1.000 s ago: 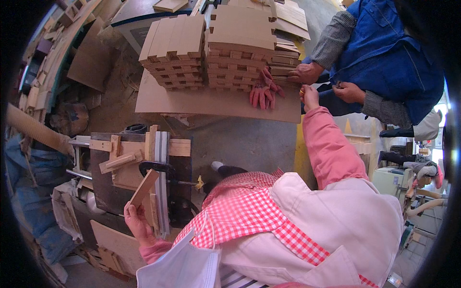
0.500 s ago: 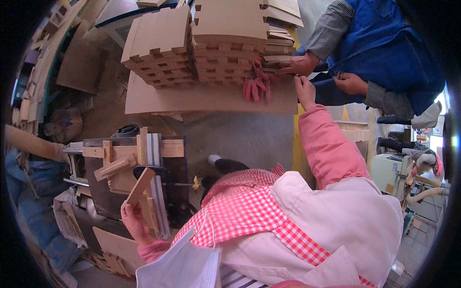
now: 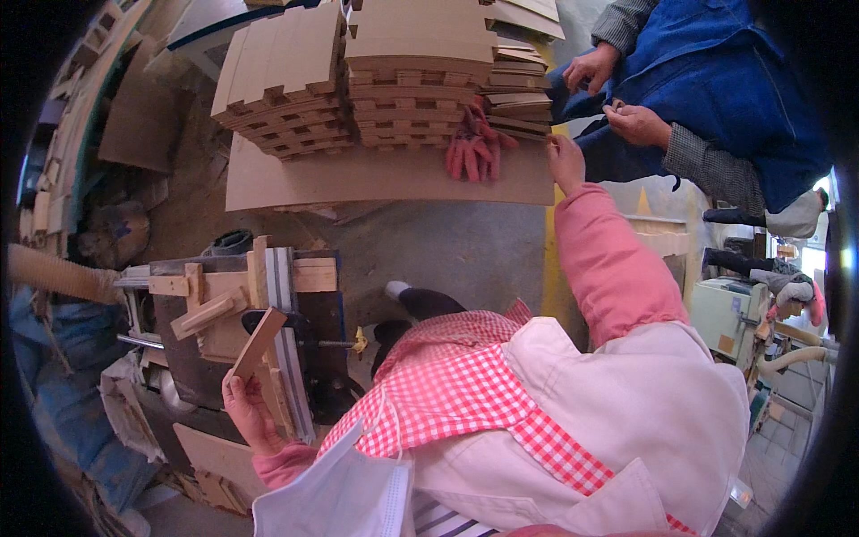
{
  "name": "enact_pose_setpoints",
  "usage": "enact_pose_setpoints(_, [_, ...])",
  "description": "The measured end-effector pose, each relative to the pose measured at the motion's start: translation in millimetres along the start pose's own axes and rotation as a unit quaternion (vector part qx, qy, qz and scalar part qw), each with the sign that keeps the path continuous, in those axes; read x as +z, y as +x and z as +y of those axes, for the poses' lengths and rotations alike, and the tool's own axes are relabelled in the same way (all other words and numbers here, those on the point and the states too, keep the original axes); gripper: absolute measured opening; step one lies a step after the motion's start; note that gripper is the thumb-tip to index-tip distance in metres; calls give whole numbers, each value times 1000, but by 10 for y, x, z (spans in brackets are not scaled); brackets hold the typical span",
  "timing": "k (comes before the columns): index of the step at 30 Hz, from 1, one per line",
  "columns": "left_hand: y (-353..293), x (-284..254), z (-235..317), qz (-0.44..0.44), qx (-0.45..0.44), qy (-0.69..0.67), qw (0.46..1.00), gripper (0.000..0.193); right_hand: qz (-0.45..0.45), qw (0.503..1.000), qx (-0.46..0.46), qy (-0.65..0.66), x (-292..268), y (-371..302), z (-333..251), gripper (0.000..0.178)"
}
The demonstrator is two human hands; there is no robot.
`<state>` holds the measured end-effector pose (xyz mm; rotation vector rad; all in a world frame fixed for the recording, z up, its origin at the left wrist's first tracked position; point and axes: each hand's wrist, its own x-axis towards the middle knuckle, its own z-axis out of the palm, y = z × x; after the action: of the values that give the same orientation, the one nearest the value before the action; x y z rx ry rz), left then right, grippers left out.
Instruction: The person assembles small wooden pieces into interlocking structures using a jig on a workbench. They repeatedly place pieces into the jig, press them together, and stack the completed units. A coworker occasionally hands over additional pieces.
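My left hand [image 3: 246, 407] grips a small flat wooden piece [image 3: 259, 343] and holds it tilted over the woodworking machine [image 3: 233, 304] at the lower left. My right hand [image 3: 565, 161] reaches far forward in a pink sleeve and rests on the right edge of a large board [image 3: 358, 174] that carries stacks of notched wooden panels [image 3: 358, 72]. A pair of red work gloves [image 3: 474, 148] lies on that board just left of my right hand.
A person in a blue jacket [image 3: 716, 80] stands at the upper right, both hands close to the panel stacks. Wooden jig blocks [image 3: 210, 291] sit on the machine. Board offcuts [image 3: 134, 116] lean at the upper left. More machinery [image 3: 743, 313] stands at the right.
The view has shifted, so the board and stacks sit higher in the picture. My right hand stays at the board's edge; my left hand still holds the wooden piece over the machine.
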<state>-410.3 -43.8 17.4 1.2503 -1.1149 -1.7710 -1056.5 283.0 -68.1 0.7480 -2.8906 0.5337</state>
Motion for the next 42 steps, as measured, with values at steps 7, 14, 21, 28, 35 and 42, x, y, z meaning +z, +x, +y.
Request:
enact_pose_setpoints(7, [-98, -30, 102, 14, -16, 15, 1000, 26, -103, 979, -33, -170, 90, 377, -187, 53])
enact_pose_setpoints(14, [-421, -252, -14, 155, -20, -15, 988, 25, -119, 981, -153, -12, 163, 324, -333, 32])
enact_pose_setpoints(21, [-931, -834, -83, 325, 30, -130, 936, 17, -329, 870, -330, 160, -126, -900, -2080, 27])
enact_pose_setpoints(28, [-946, -860, -258, 283, 70, -48, 956, 24, -353, 595, -660, 293, -299, -1872, -4904, 46])
enact_pose_setpoints(35, [-844, -787, -382, 241, 122, -70, 960, 23, -507, 442, -729, 126, 89, -2926, -6180, 38])
enact_pose_setpoints(42, [-803, -1044, -787, 287, -128, 191, 930, 42, -438, 460, -762, 125, 605, -3142, -6367, 22])
